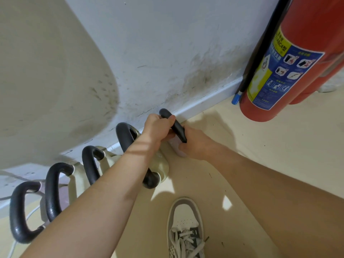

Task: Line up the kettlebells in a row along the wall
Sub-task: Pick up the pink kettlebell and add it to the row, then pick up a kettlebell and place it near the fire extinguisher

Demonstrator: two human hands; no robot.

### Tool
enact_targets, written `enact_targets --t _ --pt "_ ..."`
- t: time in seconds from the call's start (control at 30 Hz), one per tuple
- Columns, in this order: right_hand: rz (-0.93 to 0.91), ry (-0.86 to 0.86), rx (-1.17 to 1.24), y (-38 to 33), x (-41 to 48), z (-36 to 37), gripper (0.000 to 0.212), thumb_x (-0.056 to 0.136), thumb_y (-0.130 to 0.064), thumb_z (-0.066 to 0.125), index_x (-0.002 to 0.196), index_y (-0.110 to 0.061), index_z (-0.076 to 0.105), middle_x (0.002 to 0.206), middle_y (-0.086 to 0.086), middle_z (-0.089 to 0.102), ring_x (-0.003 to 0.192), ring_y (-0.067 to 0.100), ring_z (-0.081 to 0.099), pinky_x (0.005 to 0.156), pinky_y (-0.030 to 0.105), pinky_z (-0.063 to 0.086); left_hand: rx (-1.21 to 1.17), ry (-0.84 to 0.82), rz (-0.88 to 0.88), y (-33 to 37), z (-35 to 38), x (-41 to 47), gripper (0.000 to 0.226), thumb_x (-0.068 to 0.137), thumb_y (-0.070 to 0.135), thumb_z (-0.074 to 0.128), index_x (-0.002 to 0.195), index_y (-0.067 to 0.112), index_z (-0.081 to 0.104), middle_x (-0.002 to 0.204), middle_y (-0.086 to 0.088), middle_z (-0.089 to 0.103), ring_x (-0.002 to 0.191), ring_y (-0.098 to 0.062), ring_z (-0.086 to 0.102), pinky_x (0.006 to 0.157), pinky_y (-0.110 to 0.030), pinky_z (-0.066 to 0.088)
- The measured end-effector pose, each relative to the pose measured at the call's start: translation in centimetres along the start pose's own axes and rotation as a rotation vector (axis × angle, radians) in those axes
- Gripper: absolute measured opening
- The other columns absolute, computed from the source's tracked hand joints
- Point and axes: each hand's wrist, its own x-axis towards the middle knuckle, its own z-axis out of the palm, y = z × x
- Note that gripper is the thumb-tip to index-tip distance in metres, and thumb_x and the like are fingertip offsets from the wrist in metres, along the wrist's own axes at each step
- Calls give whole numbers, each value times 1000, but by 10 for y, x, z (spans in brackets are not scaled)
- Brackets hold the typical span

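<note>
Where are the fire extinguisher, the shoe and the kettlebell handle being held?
fire extinguisher (290, 71): head view, its printed label.
shoe (186, 215): head view, white toe.
held kettlebell handle (176, 129): head view, middle of black bar.

Both bare forearms are stretched forward and down. The left hand (158, 126) and right hand (194, 145) are curled round one black padded handle (174, 126).

Scuffed white wall (167, 43), beige floor (260, 146), red extinguisher (307, 34).
</note>
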Motion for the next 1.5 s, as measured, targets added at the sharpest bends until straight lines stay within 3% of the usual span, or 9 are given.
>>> enact_targets --t 0.1,0.2,0.3,0.47,0.6,0.77,1.0,1.13,1.5 --pt "3 16 39 2 -1 2 31 93 -26 53 117 -8 47 85 0 53 78 22 55 64 28 41 411 63 252 -2 -15 -16 16 91 27 61 76 26 55 95 -16 72 89 -29 68 87 -43 54" --pt "-12 72 79 5 -2 8 16 95 -33 52 101 -19 46 84 0 60 74 20 61 62 30 44 703 110 545 -12 -16 -23 20 89 33 62 97 15 60 104 4 56 93 -15 53 80 -27 40" --pt "-32 97 37 6 -3 14 10 99 -29 45 90 -24 43 82 2 63 68 19 61 57 29 41 835 99 736 -21 -4 -16 30 89 37 62 93 10 48 95 4 43 89 -17 47 76 -22 31" --pt "-28 -26 -423 7 -28 -1 44 96 -15 45 136 -3 31 119 17 57 96 34 63 73 38 46 1048 98 641 -13 8 -11 31 94 38 55 101 9 48 103 -2 43 87 -13 36 73 -28 35" --pt "-40 -178 -784 8 -69 -23 50 91 -12 49 138 -7 33 136 14 43 112 33 53 73 36 40 1232 -68 532 22 5 -29 35 96 37 52 112 6 53 106 -4 48 95 -21 46 76 -33 41" --pt "-13 -222 -910 -9 -123 -54 36 94 -14 46 130 -9 47 126 12 54 112 31 57 83 38 47 1210 -418 681 78 7 -110 27 98 28 49 103 15 71 102 -3 68 95 -22 60 85 -31 48" --pt "76 -106 -743 -17 -214 -80 35 93 -19 47 123 -7 59 128 14 61 117 31 56 97 36 48 1638 -416 1002 121 17 -249 36 89 5 44 112 18 69 106 -1 69 90 -20 59 73 -28 46" --pt "163 -35 -585 3 -274 -67 33 88 -15 47 109 -3 68 109 15 71 95 29 69 83 36 55 1822 -394 1090 95 30 -320 34 84 3 46 108 11 68 96 -7 66 85 -30 59 57 -28 42" --pt "359 -162 -300 106 -355 21 22 89 -4 45 88 4 65 86 17 70 76 31 69 64 33 55 1715 -851 756 -138 115 -374 20 92 6 51 104 1 65 82 -7 59 77 -23 53 68 -34 45"
